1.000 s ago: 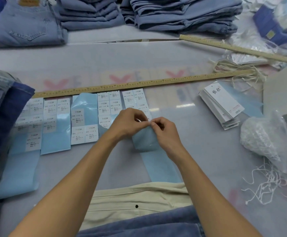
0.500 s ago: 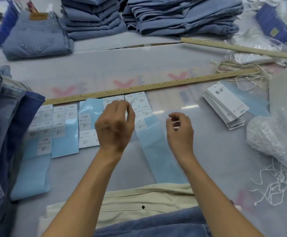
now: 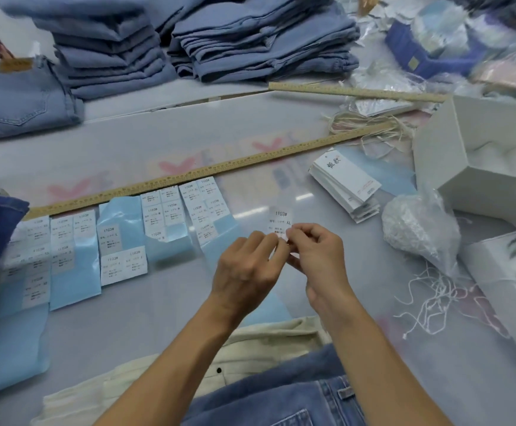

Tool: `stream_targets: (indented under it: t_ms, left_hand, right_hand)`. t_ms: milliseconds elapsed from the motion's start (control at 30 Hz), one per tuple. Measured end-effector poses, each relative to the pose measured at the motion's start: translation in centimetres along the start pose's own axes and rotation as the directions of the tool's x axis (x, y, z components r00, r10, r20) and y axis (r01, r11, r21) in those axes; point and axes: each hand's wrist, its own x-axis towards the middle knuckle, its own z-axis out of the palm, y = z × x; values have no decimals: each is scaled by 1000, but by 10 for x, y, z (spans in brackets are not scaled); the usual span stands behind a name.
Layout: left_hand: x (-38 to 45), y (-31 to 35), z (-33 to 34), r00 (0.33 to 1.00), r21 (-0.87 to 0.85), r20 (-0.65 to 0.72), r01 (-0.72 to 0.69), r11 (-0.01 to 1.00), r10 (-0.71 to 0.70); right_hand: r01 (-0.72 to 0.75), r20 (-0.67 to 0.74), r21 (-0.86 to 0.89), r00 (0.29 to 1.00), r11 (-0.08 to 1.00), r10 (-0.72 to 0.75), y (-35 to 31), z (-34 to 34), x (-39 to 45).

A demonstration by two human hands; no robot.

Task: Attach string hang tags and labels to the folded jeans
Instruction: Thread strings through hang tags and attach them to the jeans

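Now my left hand (image 3: 246, 265) and right hand (image 3: 315, 252) pinch the flimsy, sticky XL size label (image 3: 280, 222) by its lower edge; I'd keep to that edge.

label sheets (image 3: 121, 241) left, hang tags (image 3: 345, 182) right

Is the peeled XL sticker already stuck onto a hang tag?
No, the sticker is pinched between both hands above the table, apart from the hang tag stack.
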Motion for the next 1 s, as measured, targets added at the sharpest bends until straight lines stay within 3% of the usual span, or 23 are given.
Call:
stream_targets:
  t_ms: [167, 267, 467, 600, 700, 900, 1000]
  left_hand:
    - [4, 46, 15, 988, -158, 48, -135, 978, 144]
    - [21, 78, 34, 979, -228, 133, -120, 966, 153]
    - [125, 119, 110, 886, -161, 434, -105, 981, 165]
    - [166, 113, 165, 805, -108, 594, 95, 990, -12]
    - [171, 98, 181, 761, -129, 638, 253, 959, -115]
    - [188, 69, 182, 617, -284, 765, 579, 765, -183]
    - [193, 61, 179, 612, -325, 764, 636, 700, -202]
  right_hand:
    - [75, -298, -7, 952, 997, -74, 18, -73, 2]
    - [81, -442, 57, 896, 995, -48, 33, -126, -1]
    - [-1, -488, 34, 873, 999, 18, 65, -185, -29]
    - [-10, -479, 80, 877, 997, 47, 68, -208, -45]
    - [-26, -501, 161, 859, 987, 105, 69, -221, -50]
    - [-30, -475, 170, 873, 985, 109, 80, -235, -56]
    - [-26, -452, 182, 885, 983, 108, 77, -232, -55]
